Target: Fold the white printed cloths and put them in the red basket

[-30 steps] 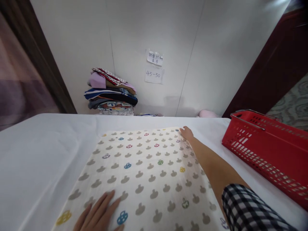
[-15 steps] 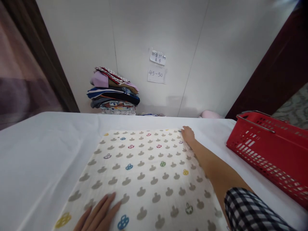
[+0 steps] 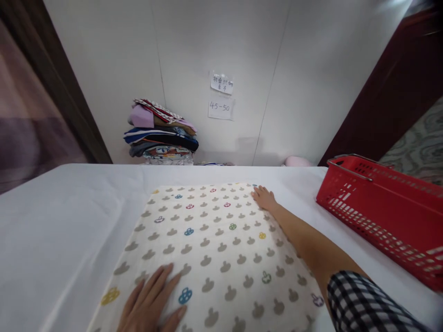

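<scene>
A cream cloth printed with grey and coloured mushroom shapes lies spread on the white-covered table. My left hand rests on its near left part, palm down, with fingers spread. My right hand lies on the cloth's far right corner, fingers stretched out over the fabric. Along the cloth's right side runs my right forearm, with a black and white checked sleeve at the elbow. The cloth's near edge is partly out of the frame.
A red plastic basket with a metal handle stands on the table's right side. Behind the table's far edge is a stack of folded fabrics. Two paper notes hang on the pale wall, and a pink item shows at the back.
My right hand has flattened at the far right corner, where its fingers were more bent at the edge. My left hand shows more fully, further onto the cloth. The view has shifted slightly.
</scene>
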Demonstrator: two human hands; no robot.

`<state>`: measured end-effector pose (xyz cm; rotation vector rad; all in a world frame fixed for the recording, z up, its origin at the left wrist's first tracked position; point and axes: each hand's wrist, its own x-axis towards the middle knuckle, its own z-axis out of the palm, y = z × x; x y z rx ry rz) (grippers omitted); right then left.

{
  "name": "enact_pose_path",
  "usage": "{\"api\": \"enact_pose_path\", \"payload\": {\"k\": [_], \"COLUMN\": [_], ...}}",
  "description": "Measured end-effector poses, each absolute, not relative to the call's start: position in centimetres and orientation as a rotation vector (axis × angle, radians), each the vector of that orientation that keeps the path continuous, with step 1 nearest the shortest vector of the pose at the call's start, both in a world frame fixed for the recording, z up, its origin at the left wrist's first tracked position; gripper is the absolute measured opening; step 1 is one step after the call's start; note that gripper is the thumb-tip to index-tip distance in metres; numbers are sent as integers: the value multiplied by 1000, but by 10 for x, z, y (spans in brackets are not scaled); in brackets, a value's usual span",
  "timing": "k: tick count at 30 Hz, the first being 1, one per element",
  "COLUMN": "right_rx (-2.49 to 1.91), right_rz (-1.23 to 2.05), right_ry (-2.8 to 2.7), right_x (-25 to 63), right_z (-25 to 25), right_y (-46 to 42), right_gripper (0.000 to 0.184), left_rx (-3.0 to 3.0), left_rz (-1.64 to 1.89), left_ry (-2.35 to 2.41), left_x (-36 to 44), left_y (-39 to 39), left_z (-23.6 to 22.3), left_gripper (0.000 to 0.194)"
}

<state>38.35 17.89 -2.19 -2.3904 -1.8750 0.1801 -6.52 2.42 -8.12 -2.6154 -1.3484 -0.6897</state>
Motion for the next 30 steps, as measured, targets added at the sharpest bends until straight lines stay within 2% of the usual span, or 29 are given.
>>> {"api": "enact_pose_path", "payload": {"k": [7, 12, 17, 24, 30], "right_rx": [-2353, -2269, -2325, -2417, -2451], "right_rz": [259, 200, 80, -214, -235], "right_ry": [-1847, -1789, -1746, -1597, -1524], "right_x": [397, 411, 402, 378, 381], "right_z": [-21, -34, -45, -42, -36], "right_y": [60, -28, -91, -120, -114], "right_gripper": [53, 59, 56, 44, 44], "left_rx": [-2677, -2736, -2751, -2758, -2752], "left_rz": [-634, -551, -537, -605, -887], "left_ry": [-1438, -1558, -1602, -1617, -1526], "left_x": [-61, -53, -48, -48, -45], "left_y": [26, 27, 27, 29, 8], "left_z": [-72, -57, -48, -48, -24], "left_gripper": [50, 49, 48, 47, 45]}}
